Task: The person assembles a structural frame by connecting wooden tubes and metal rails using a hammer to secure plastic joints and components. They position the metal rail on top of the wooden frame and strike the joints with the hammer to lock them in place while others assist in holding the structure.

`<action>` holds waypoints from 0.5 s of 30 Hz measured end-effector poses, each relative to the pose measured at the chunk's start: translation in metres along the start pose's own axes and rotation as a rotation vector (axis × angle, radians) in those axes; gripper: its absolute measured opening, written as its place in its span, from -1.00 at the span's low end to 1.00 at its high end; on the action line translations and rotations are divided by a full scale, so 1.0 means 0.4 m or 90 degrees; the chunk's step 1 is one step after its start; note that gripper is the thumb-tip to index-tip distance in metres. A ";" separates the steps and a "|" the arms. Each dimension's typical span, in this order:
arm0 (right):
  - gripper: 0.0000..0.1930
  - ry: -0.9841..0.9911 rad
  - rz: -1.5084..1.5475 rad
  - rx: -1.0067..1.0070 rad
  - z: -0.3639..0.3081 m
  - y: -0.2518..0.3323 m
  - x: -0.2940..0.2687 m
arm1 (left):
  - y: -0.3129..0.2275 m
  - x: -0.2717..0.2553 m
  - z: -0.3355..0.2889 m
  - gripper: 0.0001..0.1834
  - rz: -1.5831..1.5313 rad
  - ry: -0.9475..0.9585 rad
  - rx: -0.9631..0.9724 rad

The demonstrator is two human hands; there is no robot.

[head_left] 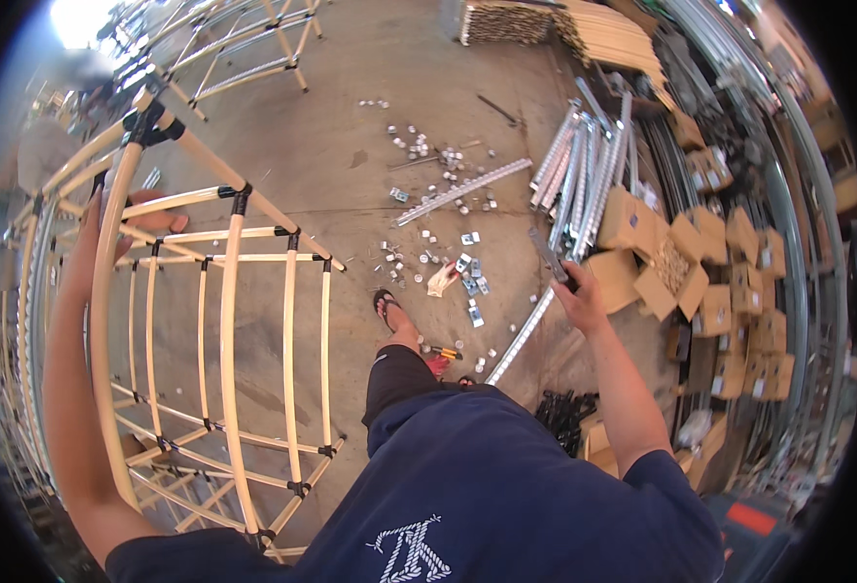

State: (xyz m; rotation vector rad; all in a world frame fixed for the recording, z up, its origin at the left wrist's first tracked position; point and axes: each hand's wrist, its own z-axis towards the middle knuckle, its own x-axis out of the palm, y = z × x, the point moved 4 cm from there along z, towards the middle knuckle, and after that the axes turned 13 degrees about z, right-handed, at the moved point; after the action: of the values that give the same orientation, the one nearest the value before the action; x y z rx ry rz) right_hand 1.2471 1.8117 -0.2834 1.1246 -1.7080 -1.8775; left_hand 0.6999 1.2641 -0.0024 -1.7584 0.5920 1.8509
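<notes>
My left hand (161,222) reaches behind the upright post of a cream tube frame (234,360), beside a short upper tube that partly covers it. Its visible fingers stretch out to the right; I see nothing held in them. Black joints (241,198) connect the frame's tubes. My right hand (581,299) is closed around the black handle of a long, dark grey metal tool (548,255), its far end pointing up and left. I cannot make out the tool's exact kind. Below that hand, a slotted metal strip (523,337) lies slanted on the floor.
Small metal fittings (419,146), another slotted strip (462,192) and a pale glove (442,280) lie on the floor ahead. Silver rails (584,175) are piled beyond my right hand. Open cardboard boxes (671,277) stand at right. Another tube frame (253,70) stands far left.
</notes>
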 end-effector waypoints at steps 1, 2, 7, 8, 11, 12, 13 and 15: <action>-0.60 0.006 -0.027 -0.017 0.056 0.015 0.046 | -0.088 -0.032 0.028 -0.05 -0.072 0.070 -0.036; -0.59 0.018 -0.051 -0.040 0.114 0.039 0.103 | -0.088 -0.037 0.039 -0.10 -0.065 0.067 -0.041; -0.63 0.139 0.192 0.171 0.331 0.157 0.433 | -0.023 -0.033 0.149 -0.32 -0.078 0.016 -0.132; -0.65 0.170 0.207 0.174 0.379 0.191 0.485 | 0.005 -0.026 0.168 -0.22 -0.071 0.037 -0.182; -0.68 0.222 0.194 0.102 0.539 0.287 0.599 | -0.012 -0.032 0.221 -0.27 0.032 0.038 -0.204; -0.69 0.231 0.182 0.073 0.567 0.325 0.637 | -0.019 -0.035 0.224 -0.30 0.029 0.044 -0.208; -0.72 0.248 0.156 0.066 0.595 0.364 0.661 | -0.012 -0.028 0.226 -0.33 0.015 0.063 -0.233; -0.70 0.322 0.131 0.044 0.654 0.463 0.724 | -0.026 -0.047 0.233 -0.43 0.020 0.061 -0.263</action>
State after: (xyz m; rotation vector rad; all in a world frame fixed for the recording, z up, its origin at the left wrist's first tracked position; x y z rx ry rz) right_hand 0.8279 1.7375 -0.2103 1.2620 -1.5327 -1.2811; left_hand 0.6351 1.3297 0.0226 -2.1175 0.2840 2.0283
